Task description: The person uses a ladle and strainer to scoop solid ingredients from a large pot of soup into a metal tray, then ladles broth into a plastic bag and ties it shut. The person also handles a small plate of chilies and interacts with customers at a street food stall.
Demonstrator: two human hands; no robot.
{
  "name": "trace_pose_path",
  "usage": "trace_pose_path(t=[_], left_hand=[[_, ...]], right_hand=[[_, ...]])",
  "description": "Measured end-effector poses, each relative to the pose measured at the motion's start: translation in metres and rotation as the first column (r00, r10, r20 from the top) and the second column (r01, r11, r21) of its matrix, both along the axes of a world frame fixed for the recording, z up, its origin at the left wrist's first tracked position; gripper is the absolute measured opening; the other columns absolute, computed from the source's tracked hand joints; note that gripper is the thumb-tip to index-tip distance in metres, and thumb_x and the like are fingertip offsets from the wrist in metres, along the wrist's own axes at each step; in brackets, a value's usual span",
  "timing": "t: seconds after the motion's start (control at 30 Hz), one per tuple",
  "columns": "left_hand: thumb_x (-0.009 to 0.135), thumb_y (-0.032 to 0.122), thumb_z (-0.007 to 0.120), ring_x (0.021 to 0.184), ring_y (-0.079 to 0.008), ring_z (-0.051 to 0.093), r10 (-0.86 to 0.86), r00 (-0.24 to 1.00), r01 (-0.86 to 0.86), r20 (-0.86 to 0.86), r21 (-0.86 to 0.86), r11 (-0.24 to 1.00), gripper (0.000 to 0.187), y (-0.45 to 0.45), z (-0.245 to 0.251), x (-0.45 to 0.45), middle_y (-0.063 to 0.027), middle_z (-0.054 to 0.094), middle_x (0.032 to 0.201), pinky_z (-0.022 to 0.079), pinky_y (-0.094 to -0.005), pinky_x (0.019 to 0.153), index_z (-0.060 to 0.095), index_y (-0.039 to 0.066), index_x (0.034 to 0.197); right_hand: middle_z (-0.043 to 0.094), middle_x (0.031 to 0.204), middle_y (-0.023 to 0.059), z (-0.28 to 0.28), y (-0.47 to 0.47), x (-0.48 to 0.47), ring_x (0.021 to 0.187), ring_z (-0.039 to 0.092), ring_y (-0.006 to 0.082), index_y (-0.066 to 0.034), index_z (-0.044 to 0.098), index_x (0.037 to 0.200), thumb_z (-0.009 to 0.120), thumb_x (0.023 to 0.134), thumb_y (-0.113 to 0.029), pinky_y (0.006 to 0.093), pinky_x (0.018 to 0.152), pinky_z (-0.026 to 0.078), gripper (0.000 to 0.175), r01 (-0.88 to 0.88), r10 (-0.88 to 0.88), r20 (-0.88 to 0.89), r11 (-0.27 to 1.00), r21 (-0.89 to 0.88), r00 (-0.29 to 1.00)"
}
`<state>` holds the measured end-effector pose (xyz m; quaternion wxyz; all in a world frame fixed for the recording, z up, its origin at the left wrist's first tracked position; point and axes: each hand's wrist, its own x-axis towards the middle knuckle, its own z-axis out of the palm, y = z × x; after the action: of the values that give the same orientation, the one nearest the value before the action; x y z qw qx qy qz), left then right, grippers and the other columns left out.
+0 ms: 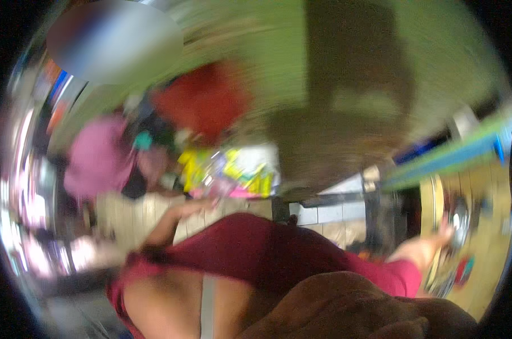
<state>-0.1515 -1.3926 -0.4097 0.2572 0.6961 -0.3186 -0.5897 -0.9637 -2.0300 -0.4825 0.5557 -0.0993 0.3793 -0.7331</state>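
Note:
The whole view is badly blurred. My left hand (196,207) reaches forward, at the near edge of a pile of shiny, clear and yellow plastic packets (226,171). Whether its fingers touch or hold any packet cannot be told. Out at the far right, my right hand (444,233) is at a shiny round object (460,224), seemingly of metal or glass; a grip on it cannot be made out. My maroon garment (256,245) spans the space between my arms.
A person in pink (99,156) is at the left. Beyond the packets lies a red object (205,99). Pale tiles (340,212) show ahead of me. A blue and green edge (450,156) runs beside a yellowish wooden surface (484,186) bearing a red and teal object (464,270).

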Motion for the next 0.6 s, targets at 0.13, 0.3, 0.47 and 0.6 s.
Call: trace_pose_path(t=[0.13,0.3,0.47,0.6], left_hand=[[0.094,0.076,0.043,0.137,-0.0259,0.042,0.004,0.993,0.011,0.115,-0.125,0.992,0.086,0.074,-0.011,0.027,-0.0090,0.040,0.157,0.043,-0.0489,0.103,0.035,0.018,0.157],[0.096,0.069,0.046,0.138,-0.0269,0.042,0.047,0.995,-0.054,-0.090,-0.078,0.995,0.071,0.299,-0.019,0.060,-0.0083,0.049,0.150,0.040,-0.0519,0.107,0.055,0.018,0.145],[0.095,0.070,0.048,0.133,-0.0307,0.051,0.436,0.899,-0.439,0.049,0.105,0.892,0.079,0.486,-0.096,0.076,-0.0138,0.055,0.147,0.036,-0.0487,0.114,0.052,0.010,0.146],[0.096,0.073,0.039,0.143,-0.0410,0.040,0.464,0.694,-0.656,0.550,0.217,0.723,0.089,0.595,-0.194,0.049,-0.0251,0.044,0.152,0.030,-0.0506,0.119,0.043,0.002,0.150]], right_hand=[[0.060,0.131,0.0238,-0.018,0.070,0.150,0.099,0.068,0.0374,0.0003,0.055,0.135,0.063,0.098,-0.038,0.0449,0.091,0.055,0.054,-0.214,0.305,-0.384,0.941,0.262,0.872],[0.061,0.130,0.0228,-0.066,0.288,0.334,0.100,0.068,0.0369,-0.0005,0.056,0.134,0.063,0.097,-0.039,0.0456,0.092,0.054,0.054,-0.442,0.772,-0.509,0.636,0.633,0.382],[0.062,0.129,0.0218,-0.111,0.488,0.494,0.101,0.068,0.0365,-0.0013,0.057,0.133,0.064,0.096,-0.041,0.0462,0.092,0.054,0.055,-0.471,0.899,-0.343,0.186,0.862,-0.273],[0.063,0.129,0.0211,-0.129,0.579,0.617,0.101,0.068,0.0361,-0.0019,0.058,0.132,0.064,0.095,-0.043,0.0468,0.093,0.054,0.055,-0.403,0.692,-0.238,-0.083,0.911,-0.681]])
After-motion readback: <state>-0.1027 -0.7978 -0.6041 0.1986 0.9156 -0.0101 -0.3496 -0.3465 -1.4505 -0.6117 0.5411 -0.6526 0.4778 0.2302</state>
